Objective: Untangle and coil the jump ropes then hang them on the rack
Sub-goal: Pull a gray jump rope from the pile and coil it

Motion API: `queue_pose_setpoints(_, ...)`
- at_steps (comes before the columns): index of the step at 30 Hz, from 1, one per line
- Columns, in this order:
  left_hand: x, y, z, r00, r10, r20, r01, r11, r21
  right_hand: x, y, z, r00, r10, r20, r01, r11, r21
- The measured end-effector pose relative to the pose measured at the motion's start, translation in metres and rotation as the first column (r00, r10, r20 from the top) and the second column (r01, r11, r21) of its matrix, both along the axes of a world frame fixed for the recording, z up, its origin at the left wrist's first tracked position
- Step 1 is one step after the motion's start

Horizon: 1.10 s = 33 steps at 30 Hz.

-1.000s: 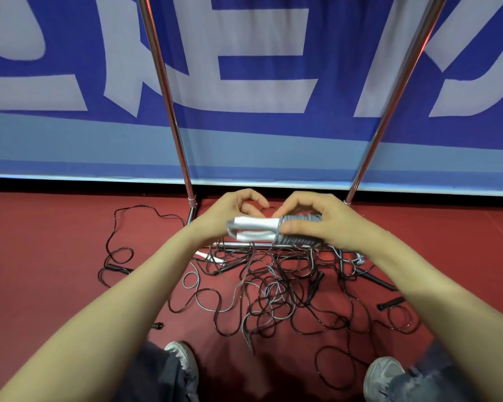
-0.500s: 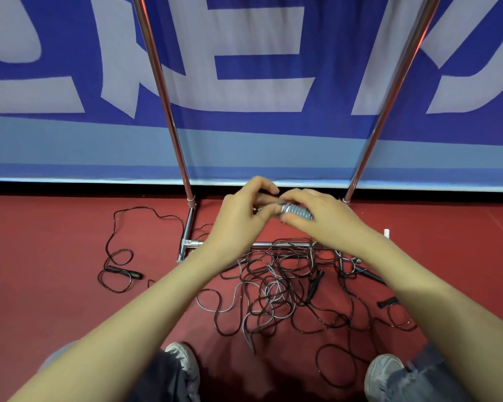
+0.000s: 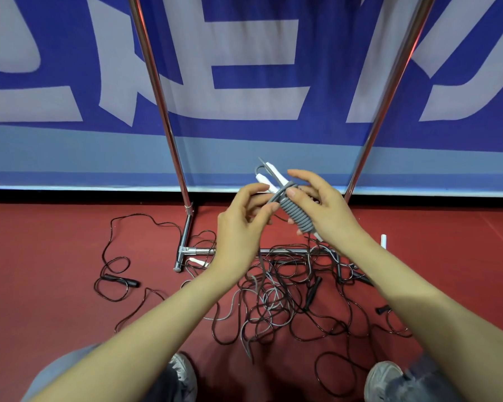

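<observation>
Over a red floor, a tangle of jump ropes sprawls between a person's two shoes and the chrome rack. Black and grey cords loop across the rack's low base bar. One black handle lies apart to the left at the end of a long stray loop. A white handle rests on the floor to the right, and another sits just beside the rack's left foot. The forearms cross in front of much of the pile, hiding part of it.

Both hands are raised above the heap, between the rack's two uprights, working one grey jump rope. It is wound in tight turns around its own pair of white handles, whose ends poke up and away from the person. The right hand grips the bundle, thumb laid on the coils and fingers curled behind, forefinger lifted above. The left hand pinches the cord at the top of the winding between thumb and forefinger – the other fingers loosely bent.

Behind the rack hangs a blue banner with large pale lettering, a lighter blue band along its lower edge where it meets the floor. Grey-white shoes and dark trouser legs show at the bottom.
</observation>
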State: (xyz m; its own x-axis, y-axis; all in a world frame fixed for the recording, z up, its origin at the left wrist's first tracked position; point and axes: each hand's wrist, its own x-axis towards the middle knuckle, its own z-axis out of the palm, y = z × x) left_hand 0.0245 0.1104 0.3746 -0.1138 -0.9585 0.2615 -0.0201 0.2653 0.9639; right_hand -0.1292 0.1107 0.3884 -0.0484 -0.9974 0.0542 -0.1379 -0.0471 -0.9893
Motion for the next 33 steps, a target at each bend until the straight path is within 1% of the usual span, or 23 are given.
queue_pose_setpoints(4,-0.001,0.0,-0.001,0.991,-0.033,-0.128,0.042,0.996,0.075,-0.001,0.004,0.0,0.999,-0.043,-0.023,0.042,0.998,-0.051)
queue_pose_setpoints(8,0.002,-0.003,0.0,0.983,-0.086,-0.159,0.106,0.987,0.122,-0.001,0.004,0.0,0.998,-0.063,-0.017,0.062,0.997,-0.05)
queue_pose_setpoints(10,0.003,-0.006,-0.001,0.988,-0.097,-0.117,0.112,0.985,0.131,0.0,0.002,0.0,0.997,-0.07,0.016,0.07,0.997,-0.038)
queue_pose_setpoints(12,0.009,-0.009,0.0,0.992,-0.128,0.013,0.125,0.981,0.145,0.0,0.0,0.0,0.997,-0.07,0.024,0.07,0.997,-0.033)
queue_pose_setpoints(13,0.013,-0.011,0.001,0.98,-0.186,0.07,0.171,0.969,0.18,0.0,0.0,0.0,0.997,-0.068,0.019,0.069,0.997,-0.03)
queue_pose_setpoints(14,0.017,-0.013,0.003,0.96,-0.263,0.1,0.234,0.944,0.234,0.0,-0.001,-0.001,0.998,-0.067,0.018,0.067,0.997,-0.029)
queue_pose_setpoints(15,0.022,-0.015,0.006,0.937,-0.334,0.1,0.293,0.911,0.291,0.0,-0.001,-0.002,0.997,-0.068,0.021,0.069,0.997,-0.028)
queue_pose_setpoints(17,0.027,-0.018,0.013,0.915,-0.4,0.059,0.352,0.859,0.371,-0.002,-0.002,-0.003,0.997,-0.078,0.019,0.079,0.996,-0.029)
queue_pose_setpoints(20,0.034,-0.024,0.018,0.934,-0.358,-0.01,0.325,0.834,0.445,-0.007,-0.002,-0.001,0.996,-0.093,0.017,0.093,0.995,-0.03)
queue_pose_setpoints(22,0.04,-0.029,0.018,0.929,-0.368,-0.03,0.332,0.798,0.503,-0.009,-0.002,0.001,0.995,-0.103,0.016,0.104,0.994,-0.04)
queue_pose_setpoints(23,0.042,-0.03,0.018,0.92,-0.388,-0.043,0.35,0.77,0.533,-0.01,-0.002,0.001,0.994,-0.103,0.021,0.104,0.994,-0.046)
queue_pose_setpoints(25,0.044,-0.031,0.016,0.903,-0.414,-0.116,0.394,0.691,0.606,-0.01,-0.003,0.002,0.995,-0.091,0.041,0.093,0.994,-0.049)
queue_pose_setpoints(27,0.045,-0.032,0.013,0.896,-0.399,-0.193,0.42,0.626,0.657,-0.01,-0.003,0.003,0.995,-0.074,0.066,0.077,0.996,-0.045)
queue_pose_setpoints(28,0.044,-0.033,0.012,0.897,-0.39,-0.208,0.423,0.621,0.66,-0.011,-0.003,0.003,0.995,-0.07,0.078,0.073,0.996,-0.042)
queue_pose_setpoints(29,0.044,-0.034,0.01,0.902,-0.378,-0.208,0.417,0.637,0.648,-0.011,-0.003,0.004,0.994,-0.069,0.085,0.073,0.997,-0.039)
queue_pose_setpoints(31,0.043,-0.035,0.009,0.921,-0.334,-0.2,0.386,0.713,0.586,-0.013,-0.004,0.005,0.992,-0.071,0.106,0.074,0.997,-0.032)
queue_pose_setpoints(33,0.042,-0.037,0.007,0.951,-0.263,-0.164,0.31,0.814,0.491,-0.013,-0.004,0.006,0.986,-0.062,0.156,0.066,0.998,-0.02)
